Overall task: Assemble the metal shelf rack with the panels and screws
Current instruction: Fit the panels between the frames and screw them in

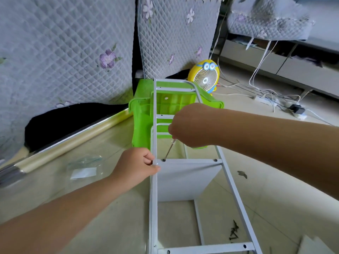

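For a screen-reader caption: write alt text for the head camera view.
The right hand holds a screwdriver to a screw in the grey metal rack frame while the left hand grips it. Loose screws lie on the floor.

There are two hands: the left hand (134, 165) grips one rack (153, 198), and the right hand (190, 125) holds one screwdriver (169, 149) in its fingers. There are two screws: the near screw (163, 160) just beside the left fingers, and the far screw (216, 160) well to their right. Past the fingers are one green bin (141, 110) and one yellow fan (204, 76).

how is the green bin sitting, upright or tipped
Tipped on its side: the green bin turns its open mouth and holed bottom to the camera; the rack frame lies across it.
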Motion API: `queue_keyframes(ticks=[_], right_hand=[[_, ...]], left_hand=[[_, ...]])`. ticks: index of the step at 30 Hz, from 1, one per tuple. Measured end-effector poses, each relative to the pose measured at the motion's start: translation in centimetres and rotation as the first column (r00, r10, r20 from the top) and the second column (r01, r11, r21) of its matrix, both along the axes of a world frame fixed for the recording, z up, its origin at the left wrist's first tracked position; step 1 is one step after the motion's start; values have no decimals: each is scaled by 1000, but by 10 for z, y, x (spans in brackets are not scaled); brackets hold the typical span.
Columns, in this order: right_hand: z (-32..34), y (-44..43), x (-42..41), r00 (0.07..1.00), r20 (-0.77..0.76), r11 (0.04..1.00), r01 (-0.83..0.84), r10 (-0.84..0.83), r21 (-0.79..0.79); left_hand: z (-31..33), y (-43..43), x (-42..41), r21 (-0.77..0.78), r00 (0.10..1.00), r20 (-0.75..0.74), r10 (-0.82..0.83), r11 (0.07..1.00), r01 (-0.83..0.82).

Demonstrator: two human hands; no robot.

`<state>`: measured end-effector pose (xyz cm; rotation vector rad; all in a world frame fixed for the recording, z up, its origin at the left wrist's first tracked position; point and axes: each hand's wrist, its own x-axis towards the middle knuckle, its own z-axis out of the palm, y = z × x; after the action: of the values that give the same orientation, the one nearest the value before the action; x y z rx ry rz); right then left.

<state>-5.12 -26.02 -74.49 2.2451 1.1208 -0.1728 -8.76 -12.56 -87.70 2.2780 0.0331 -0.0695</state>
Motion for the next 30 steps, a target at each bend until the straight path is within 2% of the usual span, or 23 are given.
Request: queue_keyframes(ticks=[5, 8, 11, 15, 21, 30], right_hand=[[-14, -2, -5, 986, 72, 988, -151, 152, -24], [-15, 0, -5, 981, 62, 972, -172, 184, -159], [-11, 8, -6, 990, 78, 951, -87, 115, -296], [-8, 24, -7, 997, 52, 941, -37, 58, -336], [-12, 28, 2, 993, -5, 948, 109, -116, -298], [-14, 38, 0, 973, -53, 919, 195, -226, -342]], left_hand=[[3, 0, 2, -21, 1000, -19, -4, 1000, 3], [2, 1, 2, -37, 1000, -19, 2, 999, -2], [-2, 1, 0, -52, 1000, -12, 19, 998, -20], [-9, 1, 0, -106, 997, 7, 83, 991, -82], [-15, -5, -3, -146, 987, 61, 149, 979, -138], [-14, -10, -10, -143, 984, 49, 171, 976, -162]])
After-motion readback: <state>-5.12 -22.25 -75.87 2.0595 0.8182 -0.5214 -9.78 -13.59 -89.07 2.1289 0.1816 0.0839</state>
